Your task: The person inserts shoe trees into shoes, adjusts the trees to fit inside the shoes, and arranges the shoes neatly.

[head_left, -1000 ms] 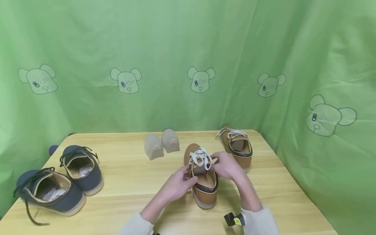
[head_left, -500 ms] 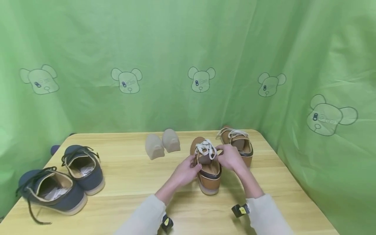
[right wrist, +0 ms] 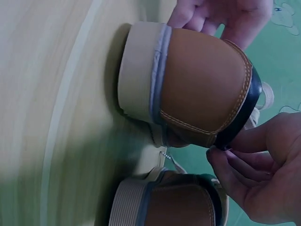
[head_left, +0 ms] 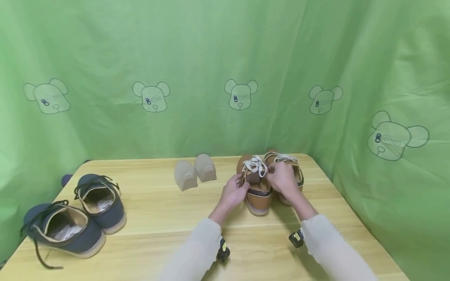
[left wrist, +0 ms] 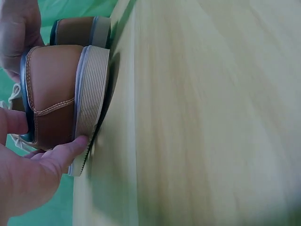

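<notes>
One brown shoe (head_left: 258, 201) is held between two hands in the right half of the head view, just left of a second brown shoe (head_left: 300, 188). Its near side is gripped by the left hand (head_left: 234, 191), with the fingers set on the collar and the sole edge in the left wrist view. The dark collar is pinched between the thumb and fingers of the right hand (head_left: 282, 180). Whether the sole is lifted fully off the tabletop (head_left: 151, 222) cannot be told.

The shoe is judged to be fairly light, firm at the sole and heel, and softer at the collar, with little risk of slipping or breaking. It is best taken by both sides near the collar, with the loose white laces (head_left: 255, 166) left untangled.

In its opening, a brown insert (head_left: 253, 177) is seen towards the toe. The opening of the second shoe is partly hidden by the right hand. At the lower left, crumpled pale stuffing (head_left: 67, 233) is held in the near navy shoe (head_left: 82, 242), and similar stuffing is seen in the far navy shoe (head_left: 109, 218). Two grey toe-shaped forms (head_left: 185, 175) are set side by side near the centre.
</notes>
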The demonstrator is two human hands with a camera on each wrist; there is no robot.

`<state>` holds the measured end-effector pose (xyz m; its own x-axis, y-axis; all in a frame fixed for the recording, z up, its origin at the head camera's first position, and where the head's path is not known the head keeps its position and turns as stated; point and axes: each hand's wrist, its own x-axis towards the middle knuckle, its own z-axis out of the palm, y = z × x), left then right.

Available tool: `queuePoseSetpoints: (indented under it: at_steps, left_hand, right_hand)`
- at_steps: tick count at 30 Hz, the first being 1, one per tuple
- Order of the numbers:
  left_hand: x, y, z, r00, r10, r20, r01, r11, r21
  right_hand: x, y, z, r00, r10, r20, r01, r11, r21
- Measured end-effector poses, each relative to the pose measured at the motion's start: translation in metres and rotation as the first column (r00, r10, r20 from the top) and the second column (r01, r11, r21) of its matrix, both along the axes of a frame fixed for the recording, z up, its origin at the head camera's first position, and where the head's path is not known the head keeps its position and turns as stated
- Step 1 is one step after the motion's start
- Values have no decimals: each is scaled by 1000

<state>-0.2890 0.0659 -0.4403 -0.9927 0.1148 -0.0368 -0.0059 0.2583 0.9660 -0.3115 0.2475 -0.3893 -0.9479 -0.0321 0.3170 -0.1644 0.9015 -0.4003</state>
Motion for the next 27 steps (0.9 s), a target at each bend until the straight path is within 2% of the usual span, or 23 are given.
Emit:
queuePoseSetpoints:
  at_steps: [6,10,16,21,27]
  left_hand:
    - [-8,14,-5,998,60,-16,-59,997,45]
    - [-12,21,-7,994,105,-11,-104,993,52]
    - [-17,32,-7,992,129,-2,-128,990,63]
    - [-19,36,-5,987,161,-4,-161,987,28]
    - [-22,39,-6,988,157,-6,-157,987,32]
  right_hand:
    - [-7,7,-1,996,-68,-49,67,998,-20]
    - [-11,10,-2,995,-69,-73,68,998,-16]
    - [-17,14,-3,988,-86,-129,85,996,-11]
    - [-21,14,-6,986,-106,-127,99,993,-62]
    - [-23,17,-12,977,-131,-169,114,988,-106]
